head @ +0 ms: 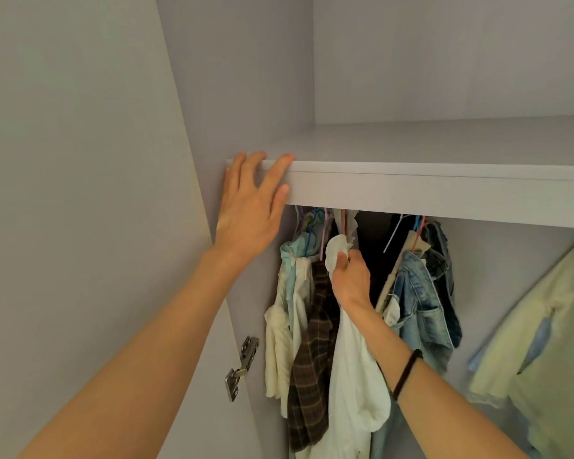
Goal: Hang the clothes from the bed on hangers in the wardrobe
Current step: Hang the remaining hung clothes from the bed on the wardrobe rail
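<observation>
wardrobe shelf (pixel 444 190) bears the flat, spread left hand (pixel 251 210); right hand (pixel 350 279) grips a white garment (pixel 355 369).

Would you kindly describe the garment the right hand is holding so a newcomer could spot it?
Look under the wardrobe shelf, among the hanging clothes. The white garment hangs in the middle, gripped near its top by the right hand; it is plain white, between a brown plaid shirt and blue denim.

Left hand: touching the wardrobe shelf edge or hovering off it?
Touching. In the head view the left hand lies flat against the shelf's front edge, fingertips over its top lip, no gap visible. The right hand grips the white garment.
</observation>
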A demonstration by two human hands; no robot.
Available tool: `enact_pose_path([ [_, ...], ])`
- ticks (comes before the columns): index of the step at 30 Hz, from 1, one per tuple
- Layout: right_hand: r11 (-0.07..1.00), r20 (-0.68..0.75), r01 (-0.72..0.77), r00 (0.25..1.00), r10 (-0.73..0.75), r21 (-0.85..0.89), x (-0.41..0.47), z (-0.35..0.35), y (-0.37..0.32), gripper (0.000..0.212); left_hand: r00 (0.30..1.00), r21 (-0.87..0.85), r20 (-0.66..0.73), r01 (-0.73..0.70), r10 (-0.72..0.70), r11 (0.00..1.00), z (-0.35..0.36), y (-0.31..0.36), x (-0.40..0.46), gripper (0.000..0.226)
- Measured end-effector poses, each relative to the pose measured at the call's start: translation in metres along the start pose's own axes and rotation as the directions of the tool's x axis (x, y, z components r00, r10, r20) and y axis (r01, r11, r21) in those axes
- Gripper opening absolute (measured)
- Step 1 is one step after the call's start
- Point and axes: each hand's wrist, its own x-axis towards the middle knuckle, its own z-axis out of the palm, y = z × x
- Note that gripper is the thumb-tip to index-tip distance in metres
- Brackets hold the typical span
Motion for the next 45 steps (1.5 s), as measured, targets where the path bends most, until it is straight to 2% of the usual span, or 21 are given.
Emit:
enact_pose_path([
  [5,0.995,-0.093,0.034,0.995,-0.026,0.089,0.001,-0.001,-0.002,0.020,0.997,-0.027,-0.077,0.003,-0.005,1.000,0.011,-0.001,0.000,0.042],
  [7,0.998,-0.120,0.043,0.992,-0.036,0.052,0.008,-0.005,0.005,0.022,0.996,-0.041,-0.092,0.009,-0.012,0.999,0.012,0.000,0.001,0.041],
  [12,0.976,-0.002,-0.044,0.999,0.045,-0.213,0.020,-0.006,0.024,0.031,0.997,-0.041,-0.075,0.008,-0.011,0.999,0.011,0.001,0.000,0.042],
  [15,0.885,0.037,0.030,0.999,-0.014,-0.465,0.010,0.007,0.028,0.036,0.997,-0.019,-0.081,0.009,-0.010,1.000,0.012,0.002,-0.002,0.043],
  [17,0.846,0.033,0.044,0.999,-0.031,-0.532,0.006,0.016,0.027,0.039,0.996,-0.014,-0.083,0.015,-0.016,1.000,0.012,0.003,-0.002,0.044],
  [22,0.939,0.135,-0.012,0.989,0.063,-0.345,0.003,0.032,0.016,0.029,0.997,-0.031,-0.073,0.011,-0.014,0.999,0.013,0.001,-0.002,0.044],
  [28,0.955,0.242,0.002,0.968,0.073,-0.296,0.004,0.053,0.009,0.031,1.000,-0.012,-0.008,0.008,-0.008,1.000,0.014,0.000,-0.002,0.048],
  [33,0.956,0.331,-0.006,0.937,0.108,-0.295,0.002,0.042,0.010,0.035,1.000,0.054,0.022,-0.007,0.006,0.998,0.013,-0.004,-0.004,0.052],
  [35,0.947,0.389,0.028,0.915,0.103,-0.319,-0.003,0.034,0.010,0.039,0.998,0.086,0.064,-0.022,0.016,0.996,0.011,-0.005,-0.005,0.057],
  [38,0.932,0.466,0.105,0.882,0.074,-0.346,-0.013,0.017,0.009,0.048,0.995,0.038,0.096,0.005,-0.009,0.999,0.003,-0.001,-0.011,0.060],
  [40,0.919,0.512,0.199,0.859,0.005,-0.342,-0.022,0.003,0.009,0.049,0.995,-0.023,0.091,0.033,-0.031,0.999,0.000,0.003,-0.025,0.058],
  [43,0.889,0.549,0.334,0.828,-0.118,-0.314,-0.036,-0.022,0.010,0.058,0.989,-0.002,0.137,0.053,-0.052,0.999,0.009,0.007,-0.073,0.054],
  [45,0.835,0.567,0.430,0.804,-0.181,-0.343,-0.046,-0.036,0.014,0.061,0.968,0.002,0.206,0.145,-0.142,0.989,0.015,0.013,-0.113,0.052],
])
